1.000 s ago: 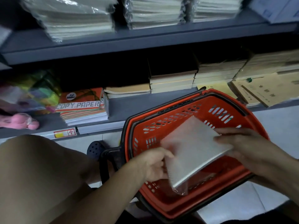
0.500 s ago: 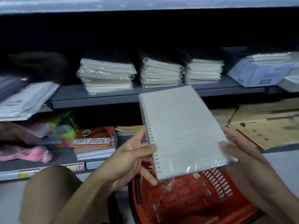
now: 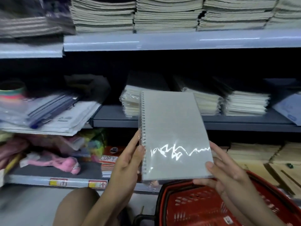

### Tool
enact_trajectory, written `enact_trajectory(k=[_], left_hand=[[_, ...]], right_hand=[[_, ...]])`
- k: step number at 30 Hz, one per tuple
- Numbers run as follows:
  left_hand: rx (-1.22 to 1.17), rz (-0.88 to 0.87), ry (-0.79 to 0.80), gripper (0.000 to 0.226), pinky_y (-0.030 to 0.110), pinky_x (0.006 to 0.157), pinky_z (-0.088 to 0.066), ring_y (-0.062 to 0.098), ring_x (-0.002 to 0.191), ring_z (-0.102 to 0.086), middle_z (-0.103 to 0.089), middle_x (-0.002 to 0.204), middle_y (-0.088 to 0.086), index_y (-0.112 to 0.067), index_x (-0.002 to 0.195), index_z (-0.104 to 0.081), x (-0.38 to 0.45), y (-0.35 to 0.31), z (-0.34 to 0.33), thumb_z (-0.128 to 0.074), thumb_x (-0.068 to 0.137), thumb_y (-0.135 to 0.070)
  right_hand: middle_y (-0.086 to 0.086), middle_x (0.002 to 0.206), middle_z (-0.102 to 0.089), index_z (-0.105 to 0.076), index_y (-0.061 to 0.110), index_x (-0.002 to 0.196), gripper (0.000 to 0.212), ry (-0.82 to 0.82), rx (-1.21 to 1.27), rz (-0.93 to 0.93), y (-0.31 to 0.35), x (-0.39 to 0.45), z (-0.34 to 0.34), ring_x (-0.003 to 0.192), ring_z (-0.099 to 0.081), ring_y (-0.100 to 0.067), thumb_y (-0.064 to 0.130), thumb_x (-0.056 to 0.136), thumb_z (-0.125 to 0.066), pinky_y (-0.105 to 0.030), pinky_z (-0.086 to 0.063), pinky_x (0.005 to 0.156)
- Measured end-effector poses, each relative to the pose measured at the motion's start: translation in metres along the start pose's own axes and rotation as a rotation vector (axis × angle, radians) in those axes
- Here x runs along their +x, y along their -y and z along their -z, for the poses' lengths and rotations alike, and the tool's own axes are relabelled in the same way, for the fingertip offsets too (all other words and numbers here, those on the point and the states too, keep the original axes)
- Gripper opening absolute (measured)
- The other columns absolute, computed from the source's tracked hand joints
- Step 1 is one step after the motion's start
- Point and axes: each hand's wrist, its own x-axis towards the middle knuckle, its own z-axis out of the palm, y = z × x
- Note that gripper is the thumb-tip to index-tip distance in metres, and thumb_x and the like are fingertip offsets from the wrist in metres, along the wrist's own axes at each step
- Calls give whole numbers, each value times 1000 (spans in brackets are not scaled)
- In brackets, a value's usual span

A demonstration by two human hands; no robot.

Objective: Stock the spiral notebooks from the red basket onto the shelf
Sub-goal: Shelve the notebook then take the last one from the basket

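Observation:
A grey spiral notebook [image 3: 172, 132] in clear plastic wrap is held upright in front of the middle shelf [image 3: 162, 122]. My left hand [image 3: 128, 162] grips its spiral edge, thumb on the cover. My right hand [image 3: 228, 173] holds the lower right corner, thumb on the front. The red basket [image 3: 203, 207] sits below my hands at the bottom right. Stacks of wrapped notebooks [image 3: 244, 103] lie on the middle shelf behind the held one.
The top shelf [image 3: 179, 40] carries thick paper stacks [image 3: 135, 13]. Loose folders and envelopes [image 3: 48, 115] overhang at the left. The bottom shelf holds a pink toy [image 3: 65, 163], copy paper [image 3: 109, 160] and brown envelopes [image 3: 260, 157]. My knee [image 3: 78, 207] is at the bottom.
The notebook has been lifted out of the basket and raised up to the middle shelf. My view tilted upward, so the basket dropped to the frame's bottom.

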Motion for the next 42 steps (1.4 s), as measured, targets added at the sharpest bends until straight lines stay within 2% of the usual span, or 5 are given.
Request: enact_trajectory(k=[4, 12, 19, 26, 42], left_hand=[[-82, 39, 73, 48, 52, 65, -59, 42, 76, -69, -66, 133, -4, -52, 143, -42, 10, -12, 11, -44, 100, -31], [-178, 40, -58, 43, 27, 41, -53, 28, 76, -68, -73, 120, 6, -33, 146, -45, 93, -46, 43, -43, 104, -23], [-225, -2, -266, 50, 28, 68, -61, 13, 60, -70, -75, 87, 6, -12, 136, -54, 148, -65, 60, -70, 89, -7], [-1, -198, -343, 54, 34, 88, -59, 25, 94, -76, -73, 120, 7, -13, 132, -58, 129, -45, 62, -78, 82, -11], [247, -218, -504, 47, 18, 52, -49, 16, 54, -49, -47, 70, 8, -23, 134, -62, 208, -25, 59, -74, 89, -31]], right_hand=[[-9, 118, -74, -54, 25, 139, 59, -1, 40, -4, -8, 18, -12, 101, -74, -30, 4, 84, -56, -39, -61, 61], [-10, 120, -73, -48, 24, 143, 50, 96, 97, 18, 14, 106, -61, 101, -74, -29, 0, 99, -48, -37, -62, 75], [-8, 116, -69, -46, 2, 145, 48, 12, 122, -58, 29, 186, -100, 84, -75, -16, -4, 98, -54, -31, -62, 69], [-10, 97, -77, -65, 17, 116, 39, -77, -190, 147, 23, 166, -88, 78, -74, -25, 5, 81, -78, -35, -61, 80], [0, 51, -65, -60, 24, 134, 48, -332, -235, 141, 16, 225, -113, 44, -56, -16, 24, 88, -76, -24, -38, 36]])
